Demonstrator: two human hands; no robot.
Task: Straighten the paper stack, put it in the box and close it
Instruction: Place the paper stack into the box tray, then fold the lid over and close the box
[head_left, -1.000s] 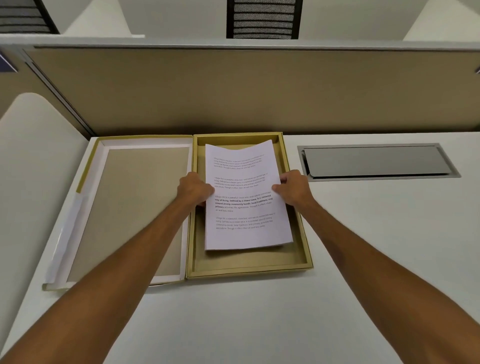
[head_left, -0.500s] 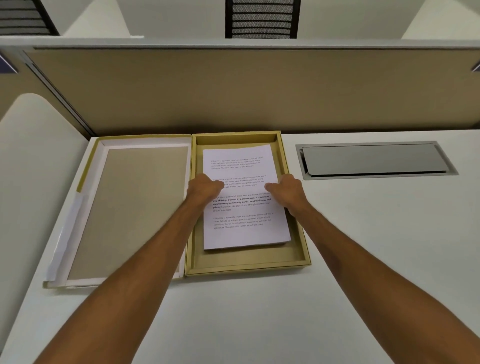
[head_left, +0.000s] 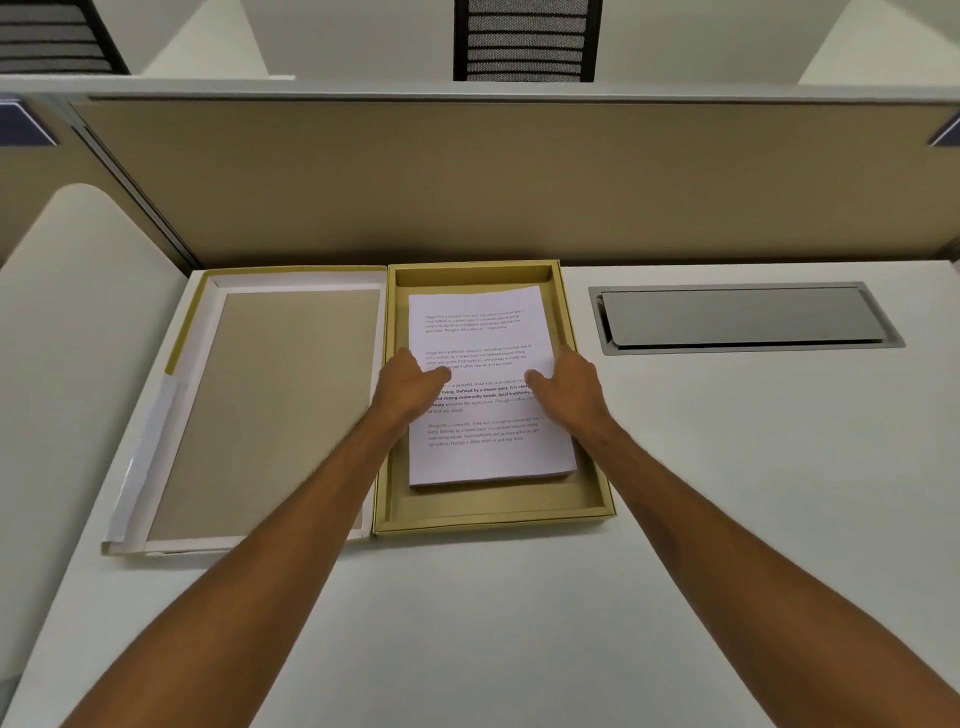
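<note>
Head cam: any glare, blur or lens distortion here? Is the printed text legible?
Head view: soft, even lighting, no hard glare; the grey metal cable hatch shows only a dull sheen. Wide-angle bowing bends the beige partition's top edge. The white paper stack in the tan cardboard box is slightly soft: bold lines are partly readable, small print is not. Faint shadows under both hands.

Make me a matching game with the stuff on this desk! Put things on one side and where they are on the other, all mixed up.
Things:
1. paper stack
2. lid
3. metal flap
4. left hand

Places:
A. lying open, left of the box
B. set into the desk, right of the box
C. resting on the paper's left edge
D. lying flat inside the box

Pairs: 1-D, 2-A, 3-B, 4-C
</note>
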